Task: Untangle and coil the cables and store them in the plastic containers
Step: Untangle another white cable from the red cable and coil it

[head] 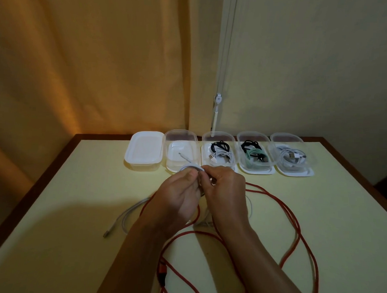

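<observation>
Red cable (293, 217) sprawls loose on surface (53, 240) nearest, below both hands | left hand (180, 196) and right hand (225, 187) both pinch white cable coil (190, 168) | step: coiling | next: drop coil into open container (181, 151) just beyond hands.

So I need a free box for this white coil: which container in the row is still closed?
The leftmost container, the only one wearing its white lid; the other four stand open.
</observation>
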{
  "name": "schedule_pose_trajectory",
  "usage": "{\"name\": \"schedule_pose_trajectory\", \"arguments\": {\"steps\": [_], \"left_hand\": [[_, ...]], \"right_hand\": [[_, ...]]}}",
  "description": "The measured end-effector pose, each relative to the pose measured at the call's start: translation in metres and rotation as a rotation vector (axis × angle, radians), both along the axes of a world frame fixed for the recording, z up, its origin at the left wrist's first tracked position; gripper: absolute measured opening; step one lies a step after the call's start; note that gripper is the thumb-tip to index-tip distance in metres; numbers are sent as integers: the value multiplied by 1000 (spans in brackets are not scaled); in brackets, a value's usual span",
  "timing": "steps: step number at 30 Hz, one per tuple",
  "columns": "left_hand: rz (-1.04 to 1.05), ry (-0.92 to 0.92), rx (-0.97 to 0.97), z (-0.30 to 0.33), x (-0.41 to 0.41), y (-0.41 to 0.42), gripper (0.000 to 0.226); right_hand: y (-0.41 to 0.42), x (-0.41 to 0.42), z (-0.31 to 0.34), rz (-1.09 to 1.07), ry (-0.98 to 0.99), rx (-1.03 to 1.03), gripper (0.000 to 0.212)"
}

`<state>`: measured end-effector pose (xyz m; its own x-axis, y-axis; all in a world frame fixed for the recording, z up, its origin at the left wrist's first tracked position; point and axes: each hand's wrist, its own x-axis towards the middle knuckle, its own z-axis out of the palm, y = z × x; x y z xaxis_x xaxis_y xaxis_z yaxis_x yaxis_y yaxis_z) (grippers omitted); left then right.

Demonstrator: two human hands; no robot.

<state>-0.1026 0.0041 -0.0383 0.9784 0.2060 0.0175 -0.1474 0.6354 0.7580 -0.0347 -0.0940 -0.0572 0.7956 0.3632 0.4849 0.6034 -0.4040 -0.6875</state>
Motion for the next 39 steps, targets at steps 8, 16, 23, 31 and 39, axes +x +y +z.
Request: {"name": "schedule_pose_trajectory", "arguments": {"steps": [8,16,23,31,39], "left_hand": [[54,-103,-20,5,2,-15,48],[78,65,-187,12,7,-12,57],[401,87,768,23,-14,14,32],[358,113,1656,-30,-10,40,55],[218,176,1342,-33,-14,26,24]], "right_hand": [[5,0,-2,-92,-142,43,21],[-1,4,1,-141,-277,128,18],[-15,18,3,-60,-200,38,15],[-20,21,10,195,-42,-100,14],[-26,22,15,242,132,-106,19]]}}
